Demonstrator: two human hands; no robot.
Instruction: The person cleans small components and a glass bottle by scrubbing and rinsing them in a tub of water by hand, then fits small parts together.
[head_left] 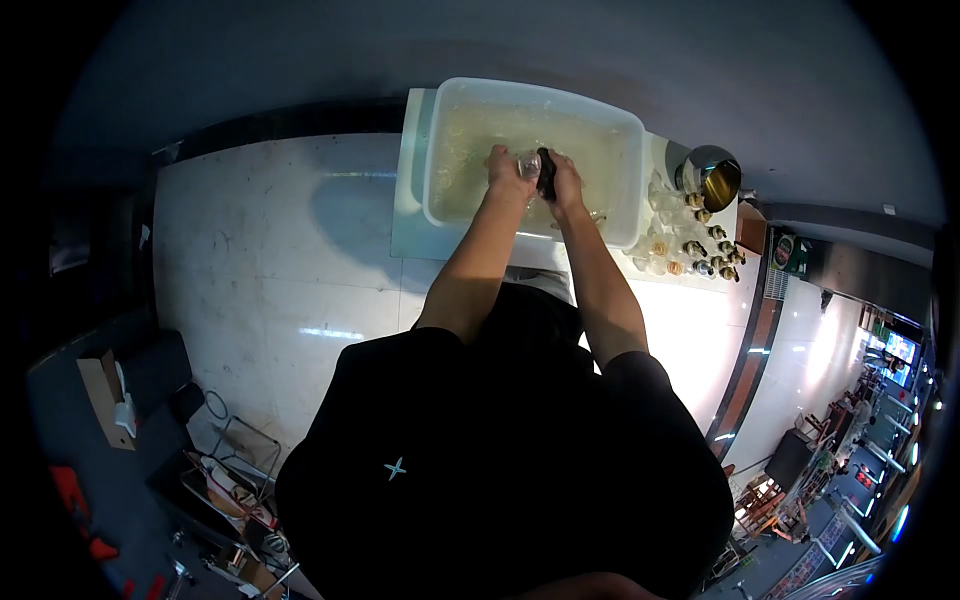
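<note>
A large white plastic tub (636,185) holds cloudy, yellowish water. Over it, my left hand (508,172) is closed round a small clear glass piece (528,165). Just to the right, my right hand (567,182) grips a dark cloth-like item (546,174), held against or very near the glass. Both hands are close together above the middle of the tub. Small items lie in the water near the tub's front wall, too unclear to name.
Right of the tub stand several clear glass bottles with metallic tops (696,248) and a shiny round metal pot (709,178). A cardboard box (750,228) is beyond them. At lower left are a metal-framed chair (245,445) and an open carton (105,400).
</note>
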